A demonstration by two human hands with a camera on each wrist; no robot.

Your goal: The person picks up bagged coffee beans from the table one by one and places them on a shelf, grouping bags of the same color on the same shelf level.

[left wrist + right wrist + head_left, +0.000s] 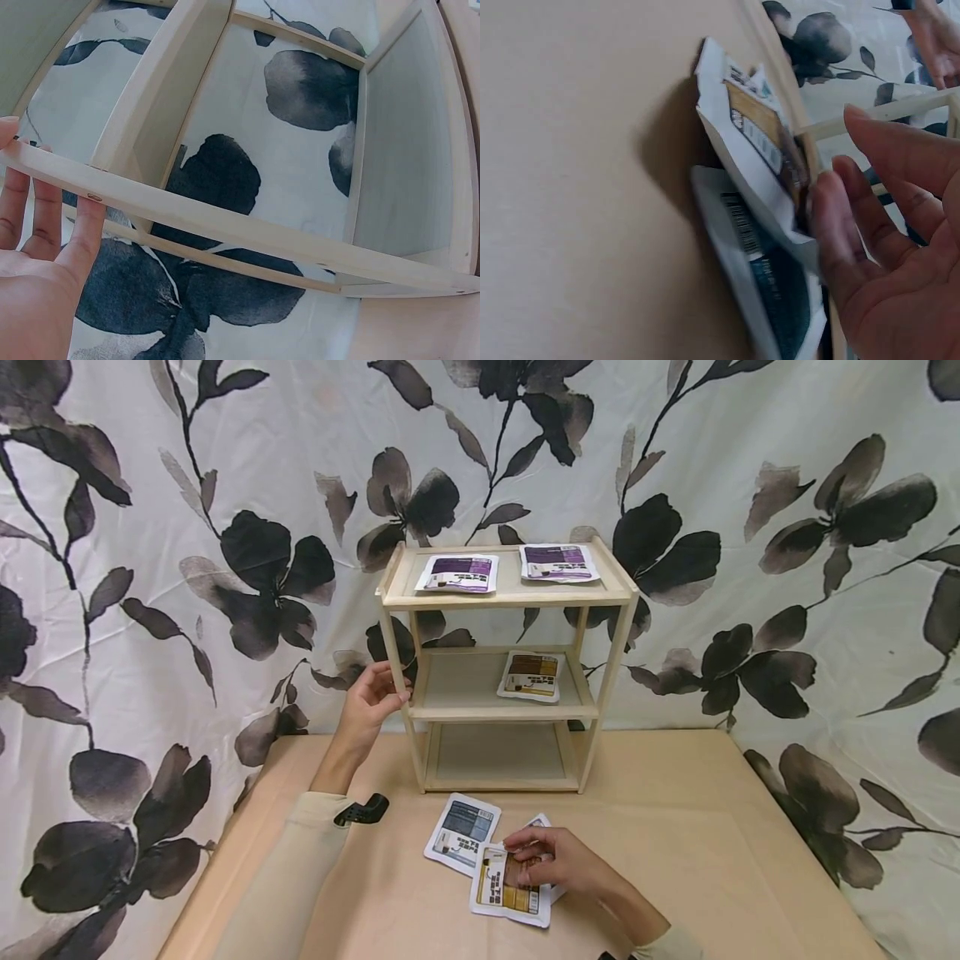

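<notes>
My left hand (372, 697) holds the left front post of a small three-tier wooden shelf (504, 712), thumb in front and fingers behind. In the left wrist view, several fingers (90, 232) lie against that post. Low over the table, my right hand (551, 864) reaches across a white packet with a yellow-brown label (491, 885). Its fingertips are right at the packet's surface, and the thumb (877, 139) stands apart from them. Under that packet, another packet (542, 820) is mostly hidden. A packet with a grey-blue label (461, 833) lies to the left, partly overlapped.
Two purple-label packets, one left (459, 574) and one right (558, 563), lie on the shelf's top tier. A brown-label packet (531, 676) rests on the middle tier's right side. Behind the table (675, 827) hangs a floral cloth (847, 635).
</notes>
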